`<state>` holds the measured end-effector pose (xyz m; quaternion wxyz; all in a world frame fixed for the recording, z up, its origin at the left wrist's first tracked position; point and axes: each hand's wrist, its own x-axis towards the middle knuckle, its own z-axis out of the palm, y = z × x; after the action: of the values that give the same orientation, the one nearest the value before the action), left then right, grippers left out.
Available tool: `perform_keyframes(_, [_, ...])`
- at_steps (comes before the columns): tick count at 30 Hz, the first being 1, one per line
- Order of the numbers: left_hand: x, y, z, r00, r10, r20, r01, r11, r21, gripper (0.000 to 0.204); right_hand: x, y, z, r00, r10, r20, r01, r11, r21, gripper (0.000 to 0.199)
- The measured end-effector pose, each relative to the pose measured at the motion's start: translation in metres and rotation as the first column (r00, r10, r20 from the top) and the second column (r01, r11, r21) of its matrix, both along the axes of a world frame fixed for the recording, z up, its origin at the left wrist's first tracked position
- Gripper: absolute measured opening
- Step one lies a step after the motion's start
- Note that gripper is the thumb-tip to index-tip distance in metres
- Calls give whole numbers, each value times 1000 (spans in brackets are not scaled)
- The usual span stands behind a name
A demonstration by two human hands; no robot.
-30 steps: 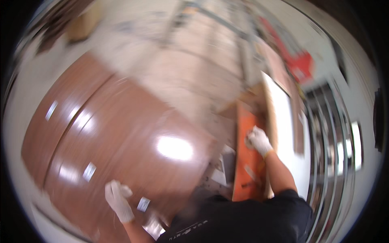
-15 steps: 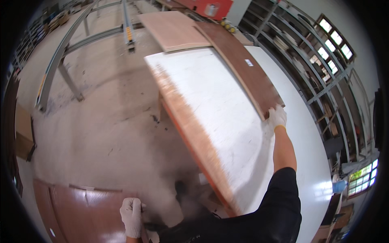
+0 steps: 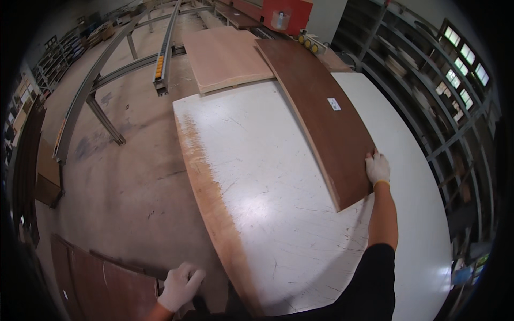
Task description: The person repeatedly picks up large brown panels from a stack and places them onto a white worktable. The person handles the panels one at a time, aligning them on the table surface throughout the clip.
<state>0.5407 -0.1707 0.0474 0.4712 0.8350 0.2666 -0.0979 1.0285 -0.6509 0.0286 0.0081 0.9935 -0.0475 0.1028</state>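
A long dark-brown wooden board with a small white label lies on a scratched white tabletop. My right hand, in a white glove, grips the board's right edge close to its near end. The thumb and some fingers are partly hidden. Low on the left, my gloved left hand hangs away from the table, its fingers curled in a loose fist with nothing visible in them. Brown panels lie beneath and beside it.
A lighter wooden board rests at the table's far end, left of the dark one. Behind stands a red machine with yellow rollers. Metal roller rails stand at far left, and grey shelving lines the right side.
The dark board has come nearer over the white tabletop. My right hand has shifted from its near end to its right edge. My left hand remains low at the left, curled.
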Motion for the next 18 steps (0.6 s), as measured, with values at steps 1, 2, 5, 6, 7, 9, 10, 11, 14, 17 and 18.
perform_keyframes(1, [8, -3, -1, 996, 17, 89, -17, 1000, -5, 22, -19, 11, 3, 1000, -13, -24, 14, 1000, 18, 63])
perform_keyframes(2, [14, -6, -3, 986, 51, 157, -53, 999, 10, 23, -43, 25, 4, 999, -25, -42, 27, 999, 34, 63])
perform_keyframes(5, [20, -22, -20, 956, 186, 227, -134, 965, -224, 46, -136, 67, 5, 991, -97, -93, 103, 992, 66, 64])
perform_keyframes(6, [22, -27, -28, 943, 180, 278, -93, 950, -299, 57, -172, 80, 8, 989, -105, -102, 112, 992, 63, 65])
perform_keyframes(7, [15, -34, -38, 966, 138, 218, -47, 926, -376, 66, -213, 92, 9, 987, -103, -122, 109, 993, 46, 67])
perform_keyframes(9, [0, -48, -56, 989, 64, 131, 23, 816, -578, 80, -294, 119, 14, 986, -86, -142, 89, 996, 15, 69])
perform_keyframes(10, [-14, -56, -64, 999, 21, 37, 9, 744, -668, 85, -333, 134, 17, 981, -91, -173, 91, 996, -4, 69])
perform_keyframes(11, [-30, -65, -69, 991, 20, 131, 86, 657, -749, 85, -371, 147, 21, 978, -64, -198, 65, 998, 3, 70])
perform_keyframes(14, [-71, -96, -70, 995, 71, 64, 34, 357, -933, 70, -481, 187, 29, 955, 19, -295, 58, 967, 248, 67])
perform_keyframes(17, [-114, -100, -63, 829, 559, 1, -182, 273, -945, 45, -576, 217, 18, 908, 260, -329, -222, 964, 149, 68])
perform_keyframes(18, [-134, -84, -63, 804, 592, 62, -204, 371, -906, 32, -604, 220, 14, 880, 393, -268, -360, 918, 165, 70])
